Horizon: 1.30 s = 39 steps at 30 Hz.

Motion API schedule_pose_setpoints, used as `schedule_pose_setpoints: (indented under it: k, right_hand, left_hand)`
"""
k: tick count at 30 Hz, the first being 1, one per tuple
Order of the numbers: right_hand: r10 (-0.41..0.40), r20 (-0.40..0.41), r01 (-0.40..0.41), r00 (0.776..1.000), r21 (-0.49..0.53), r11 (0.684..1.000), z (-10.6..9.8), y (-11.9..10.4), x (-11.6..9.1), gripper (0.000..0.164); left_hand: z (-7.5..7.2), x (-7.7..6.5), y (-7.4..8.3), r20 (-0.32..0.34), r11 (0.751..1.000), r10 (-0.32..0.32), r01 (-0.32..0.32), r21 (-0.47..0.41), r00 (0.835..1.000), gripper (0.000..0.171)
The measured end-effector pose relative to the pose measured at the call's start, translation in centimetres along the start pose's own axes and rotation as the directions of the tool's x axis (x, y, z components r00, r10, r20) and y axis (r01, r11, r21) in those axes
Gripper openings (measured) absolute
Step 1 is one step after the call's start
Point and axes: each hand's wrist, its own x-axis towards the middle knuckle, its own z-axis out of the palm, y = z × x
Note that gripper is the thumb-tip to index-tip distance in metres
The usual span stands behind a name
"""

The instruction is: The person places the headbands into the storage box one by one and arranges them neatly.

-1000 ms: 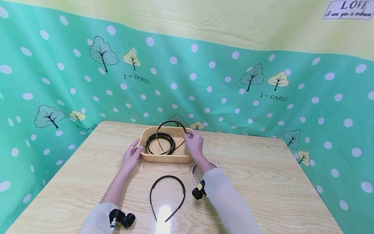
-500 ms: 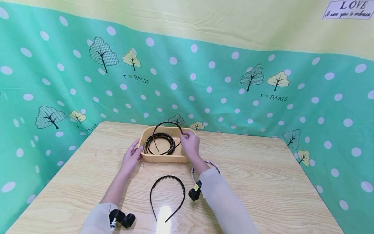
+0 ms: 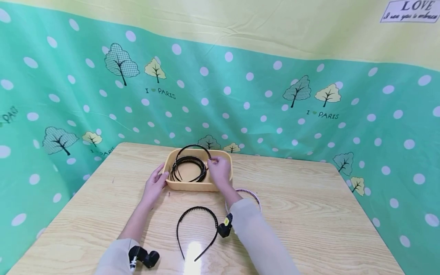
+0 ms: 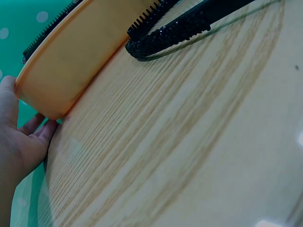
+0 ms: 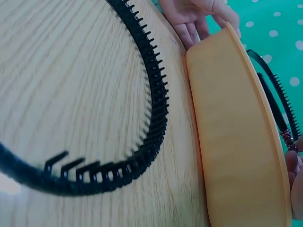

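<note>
My left hand grips the left end of a yellow-orange plastic bin, its thumb at the rim in the left wrist view. Inside the bin's left half lies a stack of black toothed headbands. Over the bin, my right hand pinches another black headband by its right side. That band stands raised above the stack, arch upward; whether it touches the stack I cannot tell. In the right wrist view my right fingers show only partly, beyond the bin wall.
On the wooden table, a black toothed headband lies in front of the bin, ends toward me. A pale pink headband lies partly under my right forearm. A green dotted curtain hangs behind the table.
My right hand has moved left and slightly down over the bin, bringing the held headband closer over the stack. My left hand and the bin have stayed put.
</note>
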Motion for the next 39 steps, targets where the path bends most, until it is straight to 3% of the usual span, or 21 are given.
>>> schedule_pose_setpoints:
  k: [6, 16, 27, 39]
  right_hand:
    - [0.022, -0.016, -0.022, 1.0, -0.046, 0.999, 0.6, -0.3, -0.1, 0.02]
    - [0.04, -0.002, -0.04, 0.999, -0.071, 0.997, 0.7, -0.4, -0.3, 0.021]
    - [0.058, 0.023, -0.057, 0.998, -0.03, 0.998, 0.7, -0.1, -0.4, 0.022]
    - [0.073, 0.018, -0.072, 0.997, -0.07, 0.995, 0.7, -0.2, -0.4, 0.021]
  left_hand:
    - [0.3, -0.7, 1.2, 0.003, 1.0, -0.009, 0.009, 0.002, 1.0, 0.056]
    - [-0.2, 0.9, -1.3, -0.011, 0.999, 0.031, -0.031, 0.032, 0.999, 0.059]
    - [-0.2, 0.7, -1.4, -0.017, 0.999, 0.031, -0.03, 0.045, 0.999, 0.06]
    - [-0.1, 0.6, -1.4, -0.017, 0.998, 0.037, -0.036, 0.042, 0.999, 0.059]
